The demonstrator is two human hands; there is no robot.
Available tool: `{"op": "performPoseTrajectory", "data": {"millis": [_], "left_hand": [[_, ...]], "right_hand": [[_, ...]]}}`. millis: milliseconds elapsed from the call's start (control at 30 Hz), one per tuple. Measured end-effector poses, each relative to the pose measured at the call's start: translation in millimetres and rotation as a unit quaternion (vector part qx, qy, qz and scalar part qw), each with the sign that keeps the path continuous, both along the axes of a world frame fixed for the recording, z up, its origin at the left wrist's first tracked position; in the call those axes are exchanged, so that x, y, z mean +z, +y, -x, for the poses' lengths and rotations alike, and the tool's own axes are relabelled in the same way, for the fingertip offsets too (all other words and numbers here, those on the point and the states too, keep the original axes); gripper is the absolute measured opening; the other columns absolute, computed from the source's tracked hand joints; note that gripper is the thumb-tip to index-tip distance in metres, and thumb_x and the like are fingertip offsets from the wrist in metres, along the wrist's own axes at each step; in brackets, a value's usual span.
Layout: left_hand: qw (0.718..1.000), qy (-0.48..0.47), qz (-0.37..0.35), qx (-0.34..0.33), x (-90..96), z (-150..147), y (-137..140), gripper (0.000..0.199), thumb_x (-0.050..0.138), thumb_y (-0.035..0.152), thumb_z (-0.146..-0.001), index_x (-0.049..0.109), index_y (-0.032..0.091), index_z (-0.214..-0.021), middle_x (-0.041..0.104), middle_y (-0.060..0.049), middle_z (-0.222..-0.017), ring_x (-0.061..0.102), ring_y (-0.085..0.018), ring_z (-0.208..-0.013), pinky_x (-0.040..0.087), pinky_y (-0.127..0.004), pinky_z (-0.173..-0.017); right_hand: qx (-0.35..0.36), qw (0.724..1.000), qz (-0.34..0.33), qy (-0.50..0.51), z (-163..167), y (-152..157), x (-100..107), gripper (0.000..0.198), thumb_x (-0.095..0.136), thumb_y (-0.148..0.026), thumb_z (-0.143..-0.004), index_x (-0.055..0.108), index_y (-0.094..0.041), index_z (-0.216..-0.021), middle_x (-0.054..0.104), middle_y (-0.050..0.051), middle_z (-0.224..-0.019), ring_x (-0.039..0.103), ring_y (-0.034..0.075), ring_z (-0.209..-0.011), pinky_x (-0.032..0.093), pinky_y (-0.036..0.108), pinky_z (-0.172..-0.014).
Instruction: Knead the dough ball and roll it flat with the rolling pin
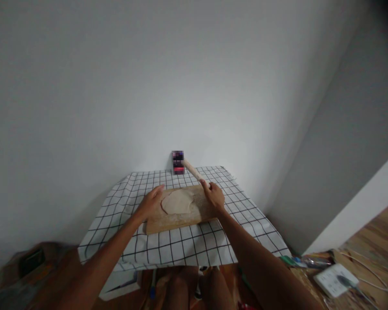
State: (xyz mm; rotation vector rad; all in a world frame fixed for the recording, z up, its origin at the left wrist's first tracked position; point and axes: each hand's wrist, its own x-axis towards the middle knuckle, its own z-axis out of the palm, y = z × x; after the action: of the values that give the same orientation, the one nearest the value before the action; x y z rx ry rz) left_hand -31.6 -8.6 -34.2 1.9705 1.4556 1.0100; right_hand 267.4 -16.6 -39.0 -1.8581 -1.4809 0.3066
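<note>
A flat round of pale dough point(177, 201) lies on a wooden board point(168, 221), which rests on a small table covered with a black-and-white checked cloth point(194, 245). My left hand point(151, 200) lies flat at the dough's left edge, fingers stretched out and touching it. My right hand point(214, 196) is at the board's right end, closed around the near end of a wooden rolling pin point(193, 170). The pin points away toward the back wall, raised off the dough.
A small dark box point(177, 162) stands at the back of the table against the white wall. On the wooden floor at the right lie a white power strip point(331, 280) with cables and some small items. My knees are under the table's front edge.
</note>
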Motion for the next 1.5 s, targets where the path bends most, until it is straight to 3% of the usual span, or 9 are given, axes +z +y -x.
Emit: {"op": "performPoseTrajectory", "data": {"millis": [100, 233, 433, 567, 667, 767, 967, 1133, 1500], "left_hand": [[0.997, -0.022, -0.064, 0.049, 24.0, 16, -12, 0.062, 0.040, 0.060, -0.105, 0.066, 0.019, -0.143, 0.068, -0.012, -0.151, 0.060, -0.029, -0.144, 0.043, -0.046, -0.125], [0.991, 0.030, -0.129, 0.034, 44.7, 6, -21, 0.052, 0.042, 0.053, -0.107, 0.069, 0.021, -0.136, 0.072, -0.010, -0.145, 0.063, -0.028, -0.139, 0.046, -0.046, -0.122], [0.987, 0.127, -0.093, 0.019, 14.5, -35, -10, 0.045, 0.039, 0.041, -0.110, 0.069, 0.019, -0.136, 0.073, -0.014, -0.141, 0.064, -0.030, -0.136, 0.044, -0.045, -0.121], [0.972, 0.213, -0.097, 0.034, -5.1, -42, -3, 0.039, 0.043, 0.039, -0.110, 0.071, 0.023, -0.131, 0.073, -0.013, -0.142, 0.062, -0.031, -0.138, 0.038, -0.048, -0.123], [0.959, 0.267, -0.086, 0.027, -6.8, -41, 7, 0.037, 0.044, 0.036, -0.108, 0.071, 0.025, -0.132, 0.070, -0.011, -0.147, 0.056, -0.034, -0.143, 0.035, -0.054, -0.124], [0.958, 0.282, -0.052, 0.016, -4.5, -41, 21, 0.039, 0.042, 0.034, -0.107, 0.072, 0.024, -0.131, 0.071, -0.011, -0.145, 0.059, -0.036, -0.139, 0.038, -0.059, -0.120], [0.956, 0.292, -0.012, 0.025, -2.2, -47, 37, 0.039, 0.043, 0.036, -0.108, 0.071, 0.022, -0.131, 0.071, -0.013, -0.146, 0.061, -0.034, -0.138, 0.042, -0.056, -0.119], [0.952, 0.303, -0.037, 0.033, -1.3, -46, 22, 0.035, 0.044, 0.034, -0.109, 0.072, 0.022, -0.127, 0.075, -0.008, -0.139, 0.065, -0.027, -0.132, 0.045, -0.047, -0.119], [0.939, 0.315, -0.114, 0.080, -5.6, -49, -39, 0.039, 0.047, 0.032, -0.108, 0.068, 0.018, -0.138, 0.074, -0.011, -0.140, 0.063, -0.031, -0.135, 0.044, -0.051, -0.119]], "right_hand": [[0.038, 0.997, 0.004, -0.066, 8, -8, 5, 0.065, 0.035, -0.074, -0.108, 0.072, -0.023, -0.092, 0.078, 0.008, -0.097, 0.070, 0.022, -0.088, 0.042, 0.029, -0.072], [0.115, 0.981, 0.015, -0.157, 22, -30, 11, 0.063, 0.048, -0.076, -0.104, 0.075, -0.022, -0.088, 0.079, 0.007, -0.095, 0.071, 0.021, -0.088, 0.044, 0.029, -0.077], [0.155, 0.959, 0.035, -0.236, 34, -63, 13, 0.066, 0.051, -0.078, -0.101, 0.080, -0.021, -0.091, 0.080, 0.011, -0.103, 0.073, 0.025, -0.094, 0.048, 0.036, -0.091], [0.135, 0.957, 0.086, -0.241, 34, -57, 12, 0.068, 0.039, -0.067, -0.110, 0.081, -0.019, -0.087, 0.079, 0.015, -0.100, 0.073, 0.027, -0.092, 0.049, 0.038, -0.086], [0.119, 0.957, 0.117, -0.235, 31, -40, 12, 0.059, 0.037, -0.052, -0.113, 0.081, -0.021, -0.090, 0.077, 0.015, -0.103, 0.073, 0.029, -0.097, 0.050, 0.040, -0.085], [0.128, 0.957, 0.083, -0.246, 27, -23, 9, 0.036, 0.047, -0.040, -0.108, 0.078, -0.023, -0.114, 0.073, 0.015, -0.125, 0.068, 0.034, -0.117, 0.050, 0.042, -0.092], [0.140, 0.955, 0.043, -0.257, 26, -20, -2, 0.032, 0.045, -0.028, -0.105, 0.073, -0.024, -0.121, 0.072, 0.011, -0.138, 0.065, 0.031, -0.128, 0.047, 0.044, -0.105], [0.142, 0.956, 0.004, -0.257, 28, -34, -3, 0.038, 0.044, -0.025, -0.105, 0.075, -0.024, -0.126, 0.071, 0.007, -0.145, 0.065, 0.026, -0.132, 0.047, 0.042, -0.112], [0.172, 0.959, -0.004, -0.225, 25, -55, 0, 0.043, 0.041, -0.026, -0.110, 0.076, -0.021, -0.135, 0.069, 0.007, -0.152, 0.064, 0.025, -0.141, 0.052, 0.040, -0.114]]}}
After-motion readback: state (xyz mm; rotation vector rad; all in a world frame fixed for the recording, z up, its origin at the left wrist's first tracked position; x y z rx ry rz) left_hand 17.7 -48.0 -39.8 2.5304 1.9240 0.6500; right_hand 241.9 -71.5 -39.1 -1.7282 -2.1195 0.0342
